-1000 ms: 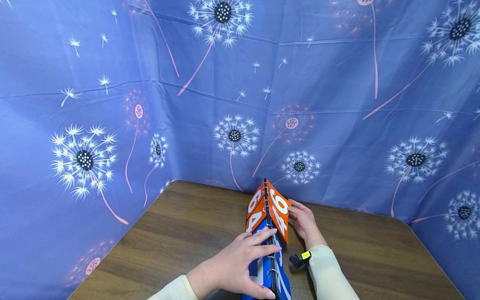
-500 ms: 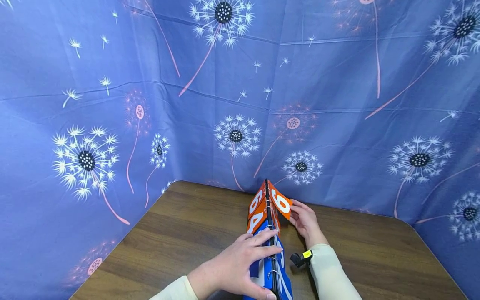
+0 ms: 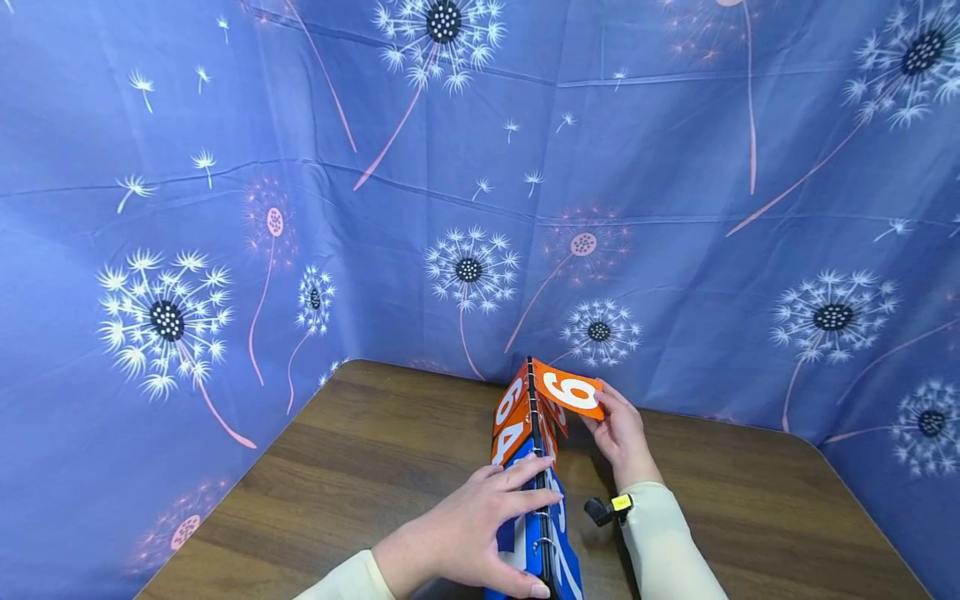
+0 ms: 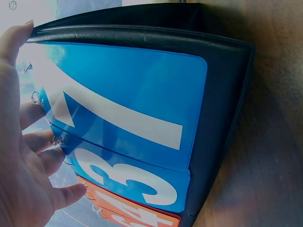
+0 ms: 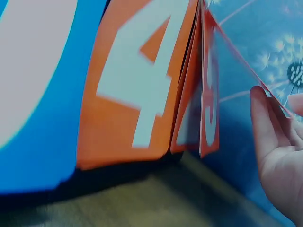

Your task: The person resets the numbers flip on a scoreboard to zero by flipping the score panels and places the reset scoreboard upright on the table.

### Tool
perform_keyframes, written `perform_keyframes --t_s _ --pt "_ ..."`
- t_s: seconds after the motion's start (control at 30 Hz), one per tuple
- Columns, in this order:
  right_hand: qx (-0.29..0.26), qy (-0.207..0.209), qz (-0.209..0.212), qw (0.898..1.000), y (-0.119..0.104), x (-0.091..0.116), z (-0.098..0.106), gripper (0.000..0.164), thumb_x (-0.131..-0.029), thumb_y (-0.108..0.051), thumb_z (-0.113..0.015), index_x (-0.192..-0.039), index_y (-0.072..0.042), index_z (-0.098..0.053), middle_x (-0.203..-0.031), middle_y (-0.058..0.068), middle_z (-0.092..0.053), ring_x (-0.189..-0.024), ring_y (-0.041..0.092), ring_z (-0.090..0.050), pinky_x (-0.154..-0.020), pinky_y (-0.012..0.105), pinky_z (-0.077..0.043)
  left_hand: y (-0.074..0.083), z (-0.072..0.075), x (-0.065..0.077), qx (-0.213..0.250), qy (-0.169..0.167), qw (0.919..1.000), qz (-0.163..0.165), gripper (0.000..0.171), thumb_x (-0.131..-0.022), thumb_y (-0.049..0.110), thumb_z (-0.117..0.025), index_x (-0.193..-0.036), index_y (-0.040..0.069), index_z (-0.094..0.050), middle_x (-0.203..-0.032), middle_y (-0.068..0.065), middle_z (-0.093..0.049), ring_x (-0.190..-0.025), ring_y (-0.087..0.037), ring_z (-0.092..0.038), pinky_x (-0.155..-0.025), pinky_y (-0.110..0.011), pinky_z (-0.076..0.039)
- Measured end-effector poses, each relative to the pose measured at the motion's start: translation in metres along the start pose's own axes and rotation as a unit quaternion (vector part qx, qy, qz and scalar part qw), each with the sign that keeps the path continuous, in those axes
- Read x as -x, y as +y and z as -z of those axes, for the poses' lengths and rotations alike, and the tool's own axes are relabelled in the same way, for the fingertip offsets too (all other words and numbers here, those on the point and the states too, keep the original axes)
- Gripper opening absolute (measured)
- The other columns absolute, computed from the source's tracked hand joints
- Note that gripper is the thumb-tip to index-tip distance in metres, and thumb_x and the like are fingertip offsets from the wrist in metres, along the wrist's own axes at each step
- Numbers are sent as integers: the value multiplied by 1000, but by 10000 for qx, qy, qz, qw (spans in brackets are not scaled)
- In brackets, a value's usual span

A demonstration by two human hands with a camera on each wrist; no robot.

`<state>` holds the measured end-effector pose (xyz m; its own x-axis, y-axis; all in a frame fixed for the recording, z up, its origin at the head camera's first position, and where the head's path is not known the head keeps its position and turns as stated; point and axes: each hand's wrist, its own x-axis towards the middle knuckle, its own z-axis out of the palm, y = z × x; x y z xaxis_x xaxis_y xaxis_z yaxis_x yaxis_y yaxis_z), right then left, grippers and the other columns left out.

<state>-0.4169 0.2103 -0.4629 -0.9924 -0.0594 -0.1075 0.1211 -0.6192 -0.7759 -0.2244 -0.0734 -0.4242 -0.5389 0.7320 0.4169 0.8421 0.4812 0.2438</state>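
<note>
A tent-shaped flip scoreboard [image 3: 542, 533] stands on the table, with blue and orange number cards hung on rings along its black ridge. My left hand [image 3: 480, 525] rests across the near part of the ridge, fingers spread over the top and thumb at the near end. In the left wrist view, blue cards with a 7 [image 4: 128, 104] and a 3 [image 4: 132, 179] hang below this hand [image 4: 23, 156]. My right hand [image 3: 621, 433] pinches the outer edge of an orange card marked 9 [image 3: 567, 392], lifted out from the far right side. Under it hang an orange 4 card [image 5: 142, 85] and another loose orange card [image 5: 210, 113].
The brown wooden table [image 3: 360, 450] extends to both sides of the scoreboard. A blue dandelion-print curtain [image 3: 660, 275] hangs behind and along the left. A small black wrist camera with a yellow label [image 3: 611, 508] sits at the right cuff.
My right hand has raised the orange 9 card upward and outward from its sloped position. An orange 4 card hanging below it has left its fingers. The left hand has stayed in place.
</note>
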Motion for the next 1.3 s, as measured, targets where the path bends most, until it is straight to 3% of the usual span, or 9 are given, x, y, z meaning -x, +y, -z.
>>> perform_keyframes --t_s 0.23,0.5,0.7,0.87,1.0,1.1,1.2,1.3 --pt "-513 -501 66 9974 -9 10 -20 73 -108 -25 -56 -171 -18 -19 -140 5 -53 -113 17 -73 -104 39 -55 0 0 0 -17 19 10000 7 84 -85 73 -68 -157 30 -57 -176 4 -30 -160 -14 -35 -115 -54 -40" --pt "-464 -898 152 9948 -8 21 -42 77 -107 -16 -59 -171 -24 -17 -128 5 -70 -112 23 -77 -110 50 -49 1 2 1 311 -235 9991 168 82 -88 73 -64 -159 33 -55 -177 7 -27 -159 -13 -35 -117 -54 -38" --pt "434 -1060 430 9925 -19 19 -66 72 -108 -21 -59 -169 -15 -22 -133 9 -68 -111 22 -76 -108 48 -51 0 2 1 414 -315 9984 230 82 -88 75 -61 -159 35 -53 -177 10 -25 -158 -13 -35 -117 -55 -38" --pt "1691 -1134 549 9775 -30 17 -97 67 -109 -17 -54 -170 -8 -27 -157 22 -50 -133 29 -64 -108 43 -52 0 2 1 305 -201 9991 191 84 -87 76 -62 -159 34 -54 -177 9 -26 -158 -13 -36 -117 -54 -38" --pt "2660 -1143 730 9544 -33 15 -120 67 -107 -13 -54 -170 -8 -32 -161 28 -44 -143 41 -54 -109 45 -51 0 2 1 276 -156 9994 160 84 -86 75 -64 -159 34 -54 -177 7 -27 -158 -13 -36 -116 -54 -38" --pt "3498 -1132 993 9246 -32 12 -133 64 -104 -12 -59 -165 -2 -41 -152 29 -53 -135 41 -59 -105 46 -54 0 2 0 290 -173 9993 140 84 -87 75 -64 -159 34 -54 -177 7 -28 -159 -13 -35 -116 -55 -38" --pt "4467 -1253 1399 8747 -31 13 -144 61 -102 -13 -62 -159 4 -49 -144 30 -63 -126 41 -66 -102 48 -55 -1 2 1 421 -257 9986 181 82 -88 74 -63 -160 35 -53 -177 8 -26 -159 -13 -34 -117 -56 -38" --pt "5280 -1440 1736 8187 -31 16 -152 59 -100 -14 -64 -156 4 -54 -145 30 -64 -131 43 -66 -105 51 -53 -1 2 1 518 -313 9979 228 82 -89 74 -62 -160 36 -51 -177 10 -25 -160 -13 -32 -117 -58 -37"
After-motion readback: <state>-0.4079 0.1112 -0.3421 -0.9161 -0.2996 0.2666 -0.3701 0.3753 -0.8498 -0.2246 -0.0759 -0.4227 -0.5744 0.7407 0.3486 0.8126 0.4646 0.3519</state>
